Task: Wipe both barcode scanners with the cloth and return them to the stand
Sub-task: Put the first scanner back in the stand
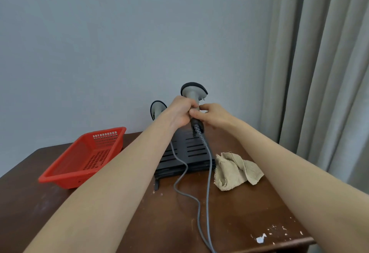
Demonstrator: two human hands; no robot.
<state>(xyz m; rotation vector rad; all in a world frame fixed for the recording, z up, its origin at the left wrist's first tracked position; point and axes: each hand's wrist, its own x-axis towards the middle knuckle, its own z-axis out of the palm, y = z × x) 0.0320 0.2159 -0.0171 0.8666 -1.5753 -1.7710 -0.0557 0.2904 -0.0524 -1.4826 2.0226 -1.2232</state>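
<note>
No words, numbers or signs can be read. No label shows on held scanner [193, 91], on other scanner [157, 108], on black stand [191, 150]. Plain too: cloth [235, 171], red basket [83, 159], brown table [235, 213].

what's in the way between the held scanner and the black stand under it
Nothing solid that shows. The scanner in the left hand hangs above the stand; only two grey cables trail down its slotted face. The other scanner stands left of it, the cloth lies right, on the table.
</note>
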